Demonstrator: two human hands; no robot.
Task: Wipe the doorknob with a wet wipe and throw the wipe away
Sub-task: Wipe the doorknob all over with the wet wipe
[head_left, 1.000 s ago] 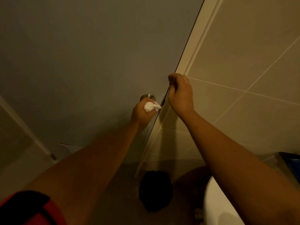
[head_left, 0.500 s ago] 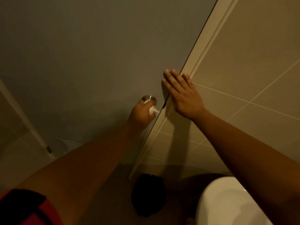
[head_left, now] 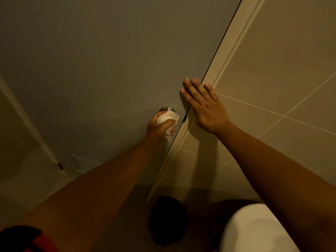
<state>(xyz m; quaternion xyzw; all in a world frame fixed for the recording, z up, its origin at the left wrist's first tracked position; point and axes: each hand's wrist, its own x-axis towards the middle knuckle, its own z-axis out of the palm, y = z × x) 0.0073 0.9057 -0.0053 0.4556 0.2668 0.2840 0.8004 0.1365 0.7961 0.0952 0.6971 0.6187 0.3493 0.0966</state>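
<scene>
At the centre of the frame, the left hand (head_left: 160, 127) was found clenched around a white wet wipe (head_left: 168, 118), the crumpled wipe being pressed against the metal doorknob (head_left: 167, 109). Only the upper rim of the doorknob was visible above the fingers; a tail of the wipe was seen hanging below the fist. The knob was mounted on a grey door (head_left: 100, 70) occupying the upper left of the frame. To the right of centre, the right hand (head_left: 205, 108) was observed flat and open, fingers extended and holding nothing, laid across the door's edge and the pale door frame (head_left: 234, 44). Beige wall tiles (head_left: 283, 70) were noted at the upper right. At the bottom centre, a dark bin (head_left: 168, 220) was recorded on the floor, with a white toilet (head_left: 254, 231) beside it at lower right.
</scene>
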